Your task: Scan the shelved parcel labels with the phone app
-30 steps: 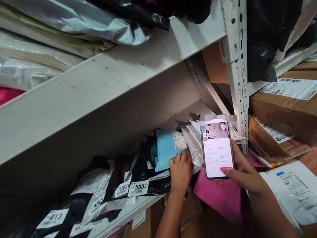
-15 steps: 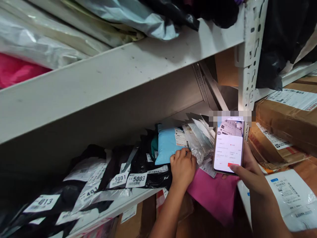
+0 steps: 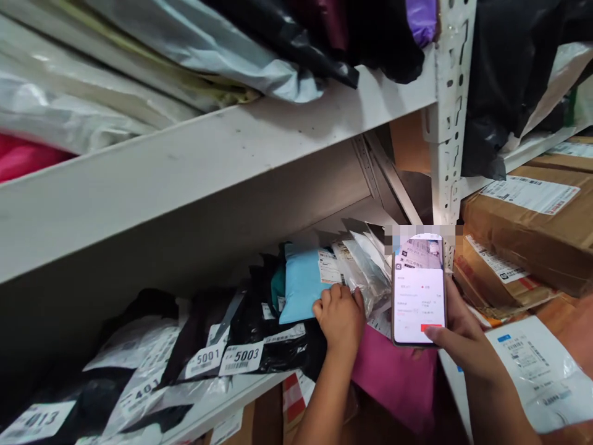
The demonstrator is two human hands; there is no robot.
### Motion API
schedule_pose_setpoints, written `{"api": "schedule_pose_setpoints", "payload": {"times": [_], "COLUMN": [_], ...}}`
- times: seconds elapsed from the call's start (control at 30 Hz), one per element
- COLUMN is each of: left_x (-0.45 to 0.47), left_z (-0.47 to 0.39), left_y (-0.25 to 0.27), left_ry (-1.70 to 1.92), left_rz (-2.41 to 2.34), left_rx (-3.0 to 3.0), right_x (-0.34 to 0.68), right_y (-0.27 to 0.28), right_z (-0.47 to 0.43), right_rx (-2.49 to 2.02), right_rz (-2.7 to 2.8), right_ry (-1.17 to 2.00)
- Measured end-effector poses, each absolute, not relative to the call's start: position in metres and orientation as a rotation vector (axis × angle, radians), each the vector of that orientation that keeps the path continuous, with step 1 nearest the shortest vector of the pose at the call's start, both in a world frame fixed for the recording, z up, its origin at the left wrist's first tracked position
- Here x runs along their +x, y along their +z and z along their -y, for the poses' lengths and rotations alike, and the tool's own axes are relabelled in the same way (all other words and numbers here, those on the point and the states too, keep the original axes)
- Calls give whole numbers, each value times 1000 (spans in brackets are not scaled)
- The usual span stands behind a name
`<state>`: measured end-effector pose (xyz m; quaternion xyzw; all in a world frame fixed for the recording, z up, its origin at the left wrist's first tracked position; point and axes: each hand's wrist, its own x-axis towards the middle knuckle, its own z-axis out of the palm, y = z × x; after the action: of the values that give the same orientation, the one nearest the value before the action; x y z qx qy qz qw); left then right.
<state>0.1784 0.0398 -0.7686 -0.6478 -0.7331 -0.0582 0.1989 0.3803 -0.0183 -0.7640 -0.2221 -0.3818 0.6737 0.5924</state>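
Note:
My right hand is wrapped round a smartphone, its thumb on a red button low on the lit screen. The screen shows a picture of a label above lines of text. My left hand has its fingers curled over the lower right edge of a light blue mailing bag; the fingertips are partly hidden. Clear and white mailing bags lean just right of that hand. Below the phone hangs a pink mailing bag. To the left lie black mailing bags with number labels, among them 5001 and 5003.
A white shelf beam crosses above my hands, with more bags on it. A perforated upright post stands behind the phone. Cardboard boxes and a white labelled parcel are at the right.
The view has shifted slightly, so the shelf contents and phone sit lower and further left. My left fingers have shifted a little on the blue bag. The phone stays in my right hand.

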Motion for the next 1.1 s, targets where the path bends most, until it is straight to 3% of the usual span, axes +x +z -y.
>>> {"api": "schedule_pose_setpoints", "payload": {"times": [0.33, 1.1], "left_x": [170, 183], "left_z": [-45, -48], "left_y": [-764, -738], "left_ry": [17, 321], "left_rz": [2032, 2330], "left_rx": [-1816, -1823], "right_x": [366, 355], "right_y": [-769, -781], "right_z": [7, -2], "right_rx": [-112, -55], "right_rz": [743, 712], "right_ry": [1974, 1954]}}
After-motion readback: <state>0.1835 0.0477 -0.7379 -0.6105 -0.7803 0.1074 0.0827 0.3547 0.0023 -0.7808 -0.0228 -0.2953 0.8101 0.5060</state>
